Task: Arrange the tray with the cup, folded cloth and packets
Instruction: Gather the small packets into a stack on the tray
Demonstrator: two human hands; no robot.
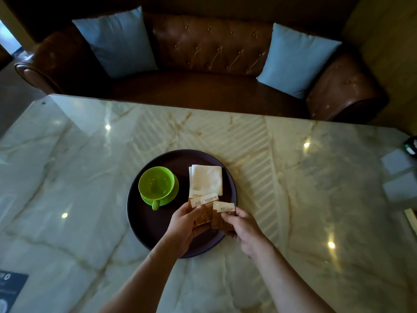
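Glossy marble table (293, 177) carries round dark tray (144, 218). On it, beyond both hands: green cup on saucer (156, 185), handle toward person; folded white cloth (206, 179). Left hand (184, 224) and right hand (242, 227) each pinch brown packets (222, 216), long axes pointing away, white ends up.

The bench (293, 177) looks like polished marble, pale green-white with tan veins, glossy enough to mirror ceiling lights as bright dots. The round tray (144, 222) is dark and matt with a smooth, even surface. At its 9 o'clock side the cup (156, 182) and its saucer (170, 196) are lime green, smooth and slightly shiny, like plastic or glazed ware. The folded cloth (206, 178) at 1 o'clock is white, soft and matt. The packets (204, 211) seem printed paper or film, brown with pale tops. Beyond the bench the sofa (214, 48) is brown buttoned leather with a soft sheen, and its cushions (297, 59) are matt blue fabric.
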